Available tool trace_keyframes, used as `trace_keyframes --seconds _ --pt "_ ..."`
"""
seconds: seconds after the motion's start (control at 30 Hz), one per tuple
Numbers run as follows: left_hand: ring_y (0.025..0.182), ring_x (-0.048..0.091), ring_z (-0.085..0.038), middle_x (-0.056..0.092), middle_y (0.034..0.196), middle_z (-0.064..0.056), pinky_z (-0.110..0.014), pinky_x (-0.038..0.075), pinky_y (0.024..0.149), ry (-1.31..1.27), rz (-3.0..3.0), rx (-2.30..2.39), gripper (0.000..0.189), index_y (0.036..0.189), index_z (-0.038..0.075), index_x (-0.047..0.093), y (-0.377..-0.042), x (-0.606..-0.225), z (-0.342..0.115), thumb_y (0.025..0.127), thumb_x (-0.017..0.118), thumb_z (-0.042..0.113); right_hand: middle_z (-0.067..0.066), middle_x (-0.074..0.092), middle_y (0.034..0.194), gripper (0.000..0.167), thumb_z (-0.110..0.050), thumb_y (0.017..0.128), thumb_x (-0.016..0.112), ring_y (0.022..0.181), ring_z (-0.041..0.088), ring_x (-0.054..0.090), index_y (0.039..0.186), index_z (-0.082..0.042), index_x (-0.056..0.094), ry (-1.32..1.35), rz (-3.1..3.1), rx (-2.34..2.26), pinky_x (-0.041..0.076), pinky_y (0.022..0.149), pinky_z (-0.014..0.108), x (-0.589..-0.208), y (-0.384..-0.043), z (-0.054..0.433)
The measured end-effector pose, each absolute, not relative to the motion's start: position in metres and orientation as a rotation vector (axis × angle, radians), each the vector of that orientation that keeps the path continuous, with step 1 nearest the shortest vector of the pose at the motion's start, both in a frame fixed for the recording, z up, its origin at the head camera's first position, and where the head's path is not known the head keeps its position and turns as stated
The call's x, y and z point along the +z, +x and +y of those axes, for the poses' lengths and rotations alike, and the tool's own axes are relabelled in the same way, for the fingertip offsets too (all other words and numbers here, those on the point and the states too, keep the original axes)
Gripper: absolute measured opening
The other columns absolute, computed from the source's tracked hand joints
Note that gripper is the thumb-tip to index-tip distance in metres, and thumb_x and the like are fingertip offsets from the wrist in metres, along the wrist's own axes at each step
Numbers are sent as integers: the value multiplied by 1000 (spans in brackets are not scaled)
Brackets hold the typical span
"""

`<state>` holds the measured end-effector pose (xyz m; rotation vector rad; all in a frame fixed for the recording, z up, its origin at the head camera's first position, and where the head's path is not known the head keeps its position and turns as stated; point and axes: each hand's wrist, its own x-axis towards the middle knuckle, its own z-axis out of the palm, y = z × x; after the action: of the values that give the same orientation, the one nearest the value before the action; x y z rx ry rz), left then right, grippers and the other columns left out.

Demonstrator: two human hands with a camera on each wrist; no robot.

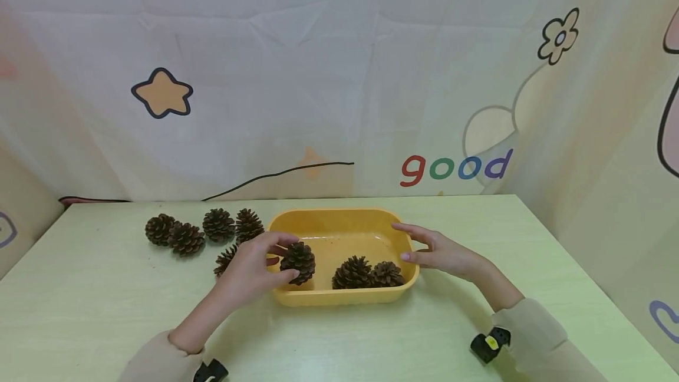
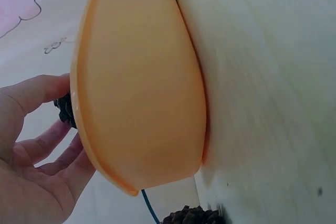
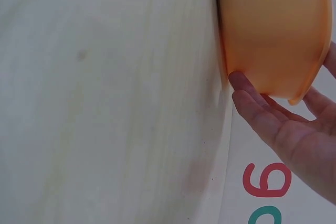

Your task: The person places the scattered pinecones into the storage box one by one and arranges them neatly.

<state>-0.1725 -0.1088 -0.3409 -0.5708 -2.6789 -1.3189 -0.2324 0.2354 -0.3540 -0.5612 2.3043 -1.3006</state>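
My left hand [image 1: 253, 264] pinches a pine cone [image 1: 299, 263] between thumb and fingers over the left end of a yellow plastic basin [image 1: 339, 296]. In the left wrist view, the basin's rim hides most of that pine cone [image 2: 65, 110]. Two more pine cones, a larger one [image 1: 352, 273] and a smaller one [image 1: 387, 275], lie inside the basin toward its front right. My right hand [image 1: 451, 255] grips the basin's right end, thumb and fingers at the rim. From the right wrist, its fingers [image 3: 257, 114] show against the outside of the basin wall [image 3: 273, 35].
Several pine cones lie on the table left of the basin, among them one at the far left [image 1: 159, 229], one beside the basin [image 1: 248, 225] and one partly behind my left hand [image 1: 225, 259]. A printed curtain [image 1: 339, 105] hangs behind the pale table [image 1: 106, 305].
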Motion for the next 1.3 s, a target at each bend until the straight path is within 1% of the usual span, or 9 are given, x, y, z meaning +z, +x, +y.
trace_keyframes --seconds 0.5,0.67,0.87,1.0,1.3 --pt "92 62 -22 61 109 -8 -35 52 79 -619 -2777 -1176 44 112 6 61 -183 -345 -93 70 76 6 24 9 149 68 -26 89 60 130 47 20 145 -11 24 -555 2302 -1301 41 95 47 -355 -232 236" --pt "91 61 -21 62 109 -6 -32 52 76 -684 -2827 -1114 44 111 6 61 -186 -346 -88 70 77 7 24 10 149 67 -25 89 60 130 47 21 145 -11 25 -559 2307 -1295 42 94 47 -354 -232 236" --pt "89 60 -18 62 108 -3 -29 52 74 -734 -2872 -1087 42 109 7 62 -187 -347 -85 70 76 7 24 9 148 68 -24 89 59 129 46 26 145 -10 24 -575 2286 -1312 42 95 47 -355 -233 235" --pt "88 61 -19 63 107 -5 -28 52 73 -798 -2886 -1074 40 107 7 62 -189 -348 -84 69 76 6 25 9 148 68 -24 89 60 128 46 28 145 -10 23 -575 2280 -1317 42 95 46 -355 -233 235" --pt "88 61 -20 63 106 -5 -28 52 72 -837 -2895 -1109 39 105 6 63 -191 -347 -81 69 77 5 24 10 149 68 -25 89 59 130 47 22 145 -11 24 -582 2299 -1294 42 94 48 -356 -234 236"
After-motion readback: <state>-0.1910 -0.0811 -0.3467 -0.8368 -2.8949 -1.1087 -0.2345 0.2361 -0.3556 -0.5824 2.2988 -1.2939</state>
